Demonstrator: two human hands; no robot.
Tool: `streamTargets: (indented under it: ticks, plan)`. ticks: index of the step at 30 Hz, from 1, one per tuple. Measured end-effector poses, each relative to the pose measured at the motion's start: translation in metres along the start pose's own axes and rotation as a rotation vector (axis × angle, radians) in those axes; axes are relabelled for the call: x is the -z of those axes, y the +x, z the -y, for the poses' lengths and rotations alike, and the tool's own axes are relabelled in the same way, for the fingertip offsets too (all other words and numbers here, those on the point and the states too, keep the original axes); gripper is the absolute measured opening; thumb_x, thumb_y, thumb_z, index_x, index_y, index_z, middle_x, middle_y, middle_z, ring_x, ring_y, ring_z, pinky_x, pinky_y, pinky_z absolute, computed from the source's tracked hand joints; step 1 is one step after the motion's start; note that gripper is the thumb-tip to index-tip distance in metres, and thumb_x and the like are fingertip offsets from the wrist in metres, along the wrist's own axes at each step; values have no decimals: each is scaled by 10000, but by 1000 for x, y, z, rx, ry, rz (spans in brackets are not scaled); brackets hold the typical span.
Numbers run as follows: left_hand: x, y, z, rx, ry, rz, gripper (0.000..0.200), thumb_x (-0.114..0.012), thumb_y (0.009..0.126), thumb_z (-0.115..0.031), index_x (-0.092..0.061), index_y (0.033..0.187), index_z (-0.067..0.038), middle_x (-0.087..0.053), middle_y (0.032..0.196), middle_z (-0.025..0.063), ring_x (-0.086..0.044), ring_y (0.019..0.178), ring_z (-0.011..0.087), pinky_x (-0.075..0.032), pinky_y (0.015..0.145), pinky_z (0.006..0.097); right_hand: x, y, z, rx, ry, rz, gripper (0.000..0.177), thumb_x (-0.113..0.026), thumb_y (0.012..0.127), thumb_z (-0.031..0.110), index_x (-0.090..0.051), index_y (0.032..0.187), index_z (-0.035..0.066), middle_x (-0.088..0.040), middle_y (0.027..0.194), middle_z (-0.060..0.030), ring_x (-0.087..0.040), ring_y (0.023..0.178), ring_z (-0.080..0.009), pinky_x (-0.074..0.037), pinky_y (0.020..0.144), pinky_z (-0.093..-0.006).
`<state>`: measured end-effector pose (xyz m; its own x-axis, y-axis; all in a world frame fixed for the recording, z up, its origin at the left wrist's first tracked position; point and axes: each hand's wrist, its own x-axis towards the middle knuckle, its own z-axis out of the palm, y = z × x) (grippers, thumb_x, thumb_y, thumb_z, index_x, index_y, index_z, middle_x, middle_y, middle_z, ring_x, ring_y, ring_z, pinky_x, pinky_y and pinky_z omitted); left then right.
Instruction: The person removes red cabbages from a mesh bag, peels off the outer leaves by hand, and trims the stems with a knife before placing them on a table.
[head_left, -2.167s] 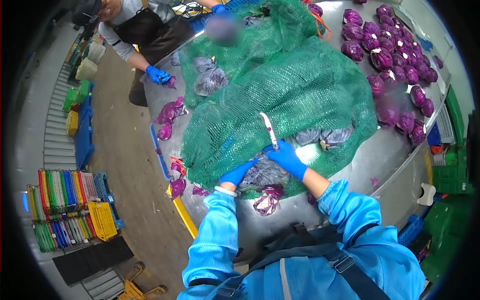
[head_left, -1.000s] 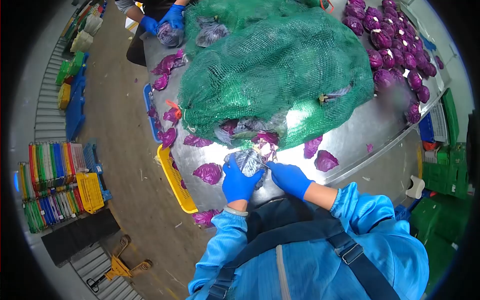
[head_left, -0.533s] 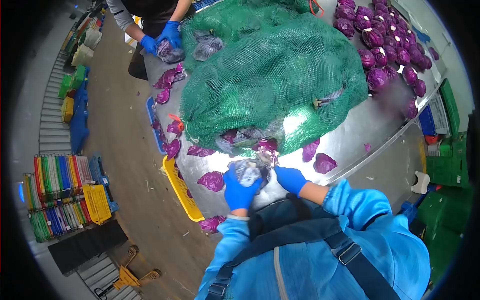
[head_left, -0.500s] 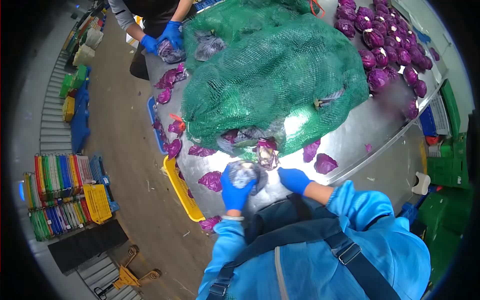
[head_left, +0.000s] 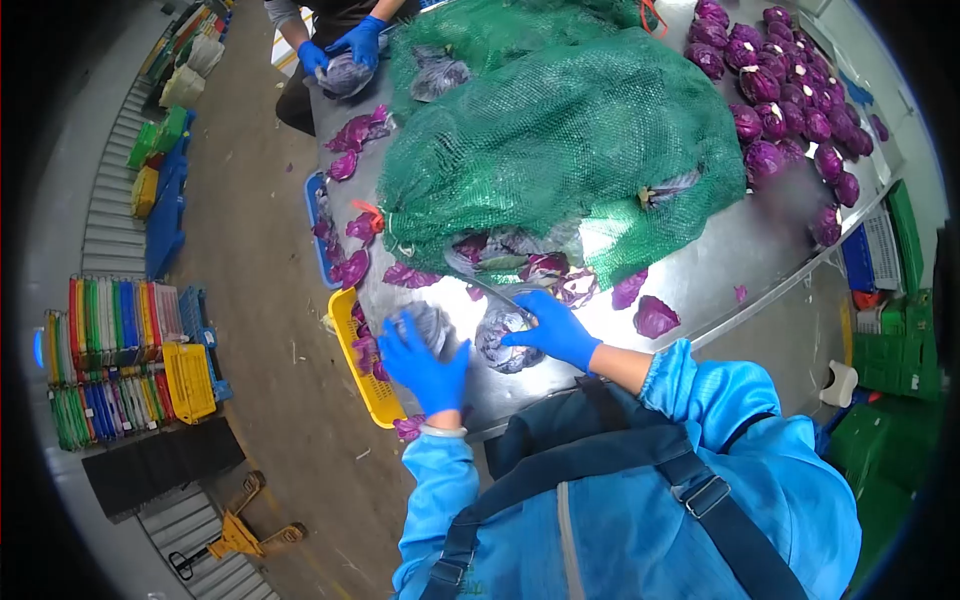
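My left hand (head_left: 425,368), blue-gloved, has its fingers spread against a greyish-purple cabbage leaf (head_left: 432,324), partly hidden behind it. To its right a red cabbage (head_left: 503,345) with dull outer leaves rests on the metal table (head_left: 375,300). My right hand (head_left: 558,332) is at that cabbage's right side, its thumb over it. A thin dark blade, seemingly a knife (head_left: 490,290), sticks out leftward from the right hand; its handle is hidden in the fingers. Just beyond lies a green mesh sack (head_left: 560,150) with cabbages inside and a cut purple-white piece (head_left: 577,287) by its edge.
Many trimmed red cabbages (head_left: 790,100) are piled at the far right. Loose purple leaves (head_left: 657,317) lie about the table. A yellow crate (head_left: 372,385) and a blue crate (head_left: 318,235) stand along the left edge. Across the table a co-worker's gloved hands (head_left: 345,45) hold another cabbage.
My left hand has moved left, off the cabbage, and its fingers have spread beside a leaf. My right hand has come left to the cabbage, and the blade now shows. The view has shifted slightly.
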<state>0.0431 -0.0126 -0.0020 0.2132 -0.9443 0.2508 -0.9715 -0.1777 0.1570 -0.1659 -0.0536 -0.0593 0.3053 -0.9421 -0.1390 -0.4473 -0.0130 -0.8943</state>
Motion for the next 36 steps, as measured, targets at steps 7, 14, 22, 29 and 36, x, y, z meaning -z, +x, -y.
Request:
streamTargets:
  ticks: [7,14,22,29,36]
  plan:
    - [-49,-38,-48,262,-724,329,1036,-841,660,-391,-285,1444,-4,-376,1424,256,-437,1279,395,-409,1012,444,15,3,-15,231,-161,-74,410,-578,921,296,-556,1282,104,-623,1126,-145,-661,858,-350,-539,744,-415]
    - [-33,-12,-61,268,-471,514,1043,-828,659,-421,-280,1448,-15,-473,1348,224,-568,1134,383,-490,899,440,13,10,12,241,-588,169,404,-519,921,263,-511,1313,163,-617,1024,-142,-658,803,-332,-528,633,-443]
    - [-42,-9,-54,183,-550,479,977,-835,660,-370,-329,1430,-46,-465,1352,213,-552,1157,383,-478,932,439,3,42,-17,168,-445,-25,285,-551,886,304,-619,1110,142,-677,937,-149,-668,804,-337,-519,652,-471]
    - [-53,-8,-48,14,-635,451,940,-854,644,-337,-389,1399,-25,-449,1391,203,-473,1273,347,-417,1030,402,0,54,-41,-19,-354,-109,252,-533,866,287,-642,975,88,-664,846,-197,-649,786,-390,-498,692,-516]
    - [-70,-62,31,15,-1108,455,908,-863,638,-117,-384,1409,-90,-324,1501,174,-365,1366,313,-310,1131,411,28,46,-30,54,-258,-68,235,-543,818,253,-641,879,49,-653,829,-219,-642,782,-400,-494,695,-522]
